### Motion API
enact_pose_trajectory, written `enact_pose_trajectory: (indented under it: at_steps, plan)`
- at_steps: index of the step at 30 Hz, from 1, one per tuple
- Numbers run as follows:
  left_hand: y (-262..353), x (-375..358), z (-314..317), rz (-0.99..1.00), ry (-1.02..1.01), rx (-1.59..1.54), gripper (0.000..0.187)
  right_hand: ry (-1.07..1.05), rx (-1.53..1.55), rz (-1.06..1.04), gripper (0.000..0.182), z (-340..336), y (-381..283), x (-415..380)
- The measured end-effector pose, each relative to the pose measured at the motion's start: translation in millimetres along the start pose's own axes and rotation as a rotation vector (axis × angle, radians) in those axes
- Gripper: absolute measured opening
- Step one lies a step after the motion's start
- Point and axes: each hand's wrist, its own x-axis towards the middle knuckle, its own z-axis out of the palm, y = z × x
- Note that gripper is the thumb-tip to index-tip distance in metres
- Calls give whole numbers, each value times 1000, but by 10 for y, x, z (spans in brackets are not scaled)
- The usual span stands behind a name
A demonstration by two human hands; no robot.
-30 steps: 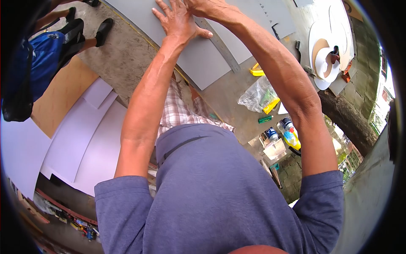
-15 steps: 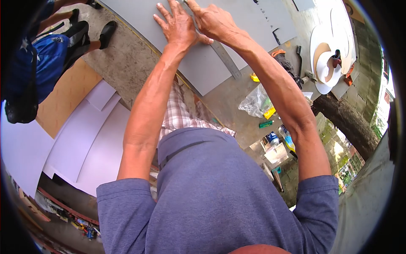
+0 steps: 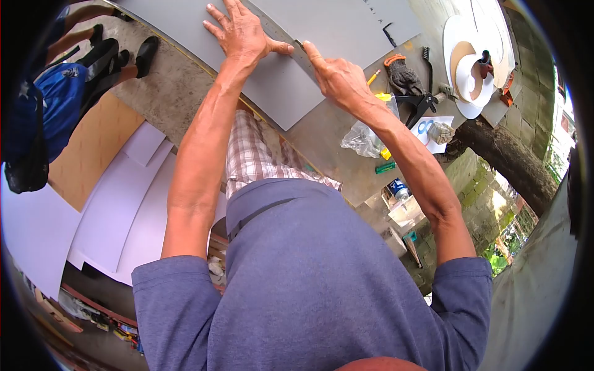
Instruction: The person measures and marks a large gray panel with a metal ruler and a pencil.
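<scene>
My left hand lies flat with its fingers spread on a grey sheet, its thumb stretched toward a metal ruler. The ruler runs diagonally over the sheet. Beside the ruler, my right hand is closed with its index finger extended along what looks like a utility knife. Only the knife's thin dark tip shows; the rest is hidden in the hand. Another part of the grey sheeting, with small dark marks, spreads beyond the ruler.
Right of the sheets lie a glove, a black brush, a clear plastic bag and a green object. White cut pieces are behind them. A person in dark shoes stands left, near white panels.
My right hand has come down along the ruler toward me, away from my left hand. My left hand stays spread on the sheet. The whole view has shifted slightly.
</scene>
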Motion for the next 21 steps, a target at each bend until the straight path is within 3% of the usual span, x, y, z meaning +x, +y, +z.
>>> enact_pose_trajectory:
  at_steps: [8, 11, 17, 21]
  plan:
    - [20, 3, 38, -22, 23, -70, 164, -51, -9, 25, 66, 31, 170, -421]
    - [32, -63, 147, 48, 152, -68, 152, -45, -17, 23, 57, 20, 186, -376]
    - [12, -127, 374, 191, 224, -18, 129, -102, -9, 62, 55, -135, 111, -303]
    - [298, -322, 127, 113, -13, 202, 137, -111, -22, 80, 57, -126, 81, -313]
